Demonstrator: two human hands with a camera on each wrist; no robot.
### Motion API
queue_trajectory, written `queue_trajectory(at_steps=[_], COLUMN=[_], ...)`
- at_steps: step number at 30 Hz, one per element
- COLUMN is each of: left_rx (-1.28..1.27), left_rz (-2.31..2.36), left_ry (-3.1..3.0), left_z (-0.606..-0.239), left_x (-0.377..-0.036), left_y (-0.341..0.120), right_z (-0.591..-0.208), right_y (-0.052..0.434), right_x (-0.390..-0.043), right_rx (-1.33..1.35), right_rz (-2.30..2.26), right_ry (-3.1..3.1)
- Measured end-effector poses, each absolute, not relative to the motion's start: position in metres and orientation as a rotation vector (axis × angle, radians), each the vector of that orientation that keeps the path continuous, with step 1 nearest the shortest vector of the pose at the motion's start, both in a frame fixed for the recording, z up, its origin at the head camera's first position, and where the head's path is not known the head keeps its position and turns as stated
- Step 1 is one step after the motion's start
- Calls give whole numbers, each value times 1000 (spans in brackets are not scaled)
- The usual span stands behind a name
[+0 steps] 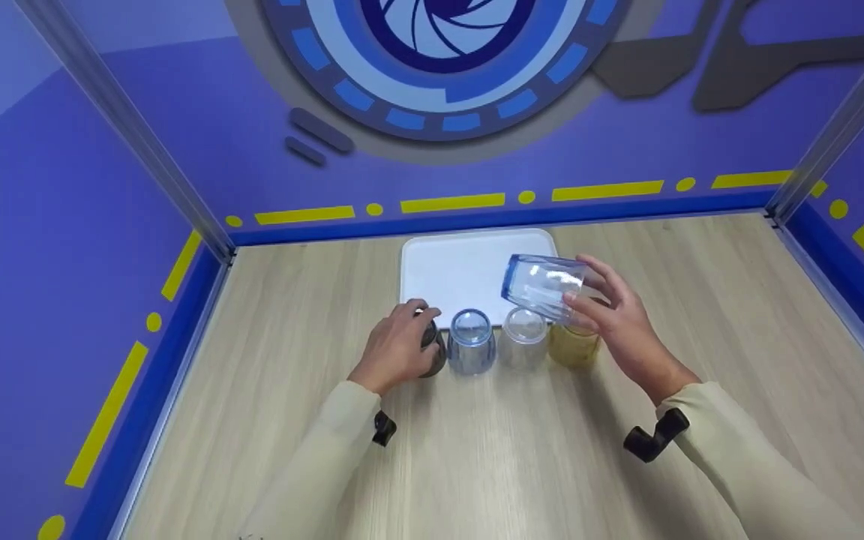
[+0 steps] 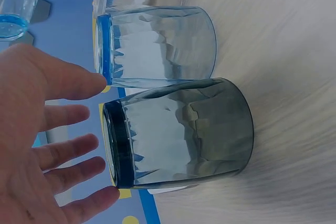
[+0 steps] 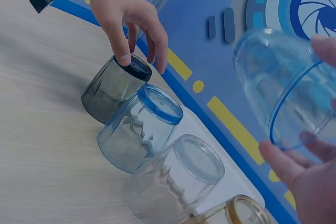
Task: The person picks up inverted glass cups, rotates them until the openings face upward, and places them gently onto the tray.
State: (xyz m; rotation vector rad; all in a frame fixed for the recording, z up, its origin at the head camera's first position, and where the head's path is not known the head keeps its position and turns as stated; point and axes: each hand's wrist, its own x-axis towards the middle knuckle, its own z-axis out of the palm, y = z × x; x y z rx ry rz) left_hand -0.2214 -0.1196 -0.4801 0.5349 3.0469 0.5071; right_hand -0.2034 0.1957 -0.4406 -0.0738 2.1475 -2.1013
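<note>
Fingers (image 1: 589, 289) of our right hand (image 1: 616, 319) clamp a light-blue glass (image 1: 541, 285), tilted in the air over the white tray (image 1: 447, 270). Our left hand (image 1: 394, 349), fingers apart, touches the grey glass's (image 1: 433, 352) rim; blue (image 1: 471, 341), clear (image 1: 523, 337) and yellow (image 1: 573, 346) glasses stand alongside on the tabletop (image 1: 477, 450).

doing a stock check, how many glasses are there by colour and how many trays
Grey glass: 1, under the left hand
Blue glass: 2, one on the table, one tilted in the right hand
Clear glass: 1
Yellow glass: 1
White tray: 1
Total: 5 glasses and 1 tray, 6 things
</note>
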Motion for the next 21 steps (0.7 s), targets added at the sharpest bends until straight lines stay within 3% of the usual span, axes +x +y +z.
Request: queue_trajectory(at_steps=[21], left_rx=[523], left_rz=[399], left_ry=[3008], left_z=[-482], left_x=[-226], left_y=[-119], right_z=[-430], right_y=[191], right_x=[-216], right_rx=[-29], right_rz=[-1863], right_ry=[2369])
